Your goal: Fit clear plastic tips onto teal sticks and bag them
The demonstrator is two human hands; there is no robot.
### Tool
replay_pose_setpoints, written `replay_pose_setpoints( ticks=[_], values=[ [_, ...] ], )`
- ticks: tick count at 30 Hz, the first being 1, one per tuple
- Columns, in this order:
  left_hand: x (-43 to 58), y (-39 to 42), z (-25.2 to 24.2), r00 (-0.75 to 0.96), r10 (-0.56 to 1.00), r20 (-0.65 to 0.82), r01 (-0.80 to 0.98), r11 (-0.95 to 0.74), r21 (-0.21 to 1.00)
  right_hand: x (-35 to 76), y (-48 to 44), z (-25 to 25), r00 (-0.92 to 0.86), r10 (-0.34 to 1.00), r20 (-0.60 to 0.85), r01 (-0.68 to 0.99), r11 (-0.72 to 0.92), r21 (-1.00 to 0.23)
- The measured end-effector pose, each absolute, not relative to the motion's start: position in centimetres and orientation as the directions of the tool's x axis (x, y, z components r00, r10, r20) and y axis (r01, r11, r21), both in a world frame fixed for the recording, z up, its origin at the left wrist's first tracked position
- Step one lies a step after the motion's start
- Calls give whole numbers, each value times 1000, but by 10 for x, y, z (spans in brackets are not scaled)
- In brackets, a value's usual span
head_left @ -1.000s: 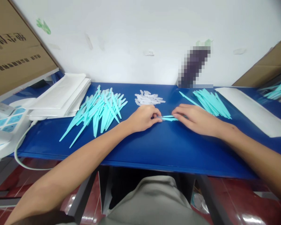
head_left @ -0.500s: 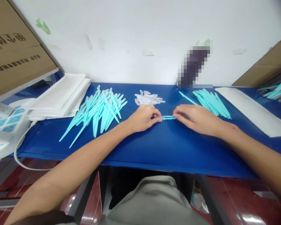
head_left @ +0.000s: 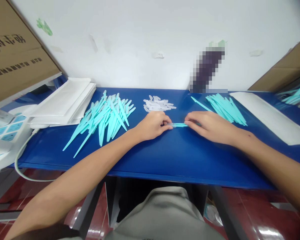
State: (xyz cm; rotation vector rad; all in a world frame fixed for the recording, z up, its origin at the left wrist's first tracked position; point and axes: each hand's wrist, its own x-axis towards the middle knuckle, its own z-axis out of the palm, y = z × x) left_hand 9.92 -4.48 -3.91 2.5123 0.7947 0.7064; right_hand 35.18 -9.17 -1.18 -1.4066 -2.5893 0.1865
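Note:
Above the middle of the blue table (head_left: 160, 156), my two hands face each other with their fingertips close together. My left hand (head_left: 153, 126) is closed in a pinch on a small translucent cap (head_left: 173, 125), mostly hidden by the fingers. My right hand (head_left: 206, 125) pinches a slim turquoise eyebrow razor (head_left: 181, 125), whose end reaches the cap. Just beyond my left hand lies a pile of translucent caps (head_left: 158, 104). Bare turquoise razors (head_left: 226, 108) lie fanned beyond my right hand. To the left is a heap of turquoise razors with capped tips (head_left: 106, 116).
White envelopes (head_left: 65, 101) are stacked at the left, near a white power strip (head_left: 8, 128) with a cable. A cardboard box (head_left: 17, 53) stands behind them. On the right lies a long white sheet (head_left: 270, 118). A white wall (head_left: 130, 43) bounds the back.
The two thin turquoise strands showing between my hands have come closer together. Both hands have kept nearly the same place and grip; the view has shifted very slightly.

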Motion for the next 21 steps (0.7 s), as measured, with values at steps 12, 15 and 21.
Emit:
replay_pose_setpoints(
  ticks=[12, 15, 21],
  values=[
    [99, -45, -40, 698, 631, 338, 409, -739, 536, 353, -93, -8, -581, 812, 58, 788, 579, -208],
    [99, -43, -40, 683, 646, 342, 400, -722, 565, 354, -92, -9, -595, 802, 58, 780, 593, -198],
    [106, -44, -45, 701, 599, 386, 380, -773, 508, 344, -93, -18, -628, 765, 142, 734, 643, -220]
  ],
)
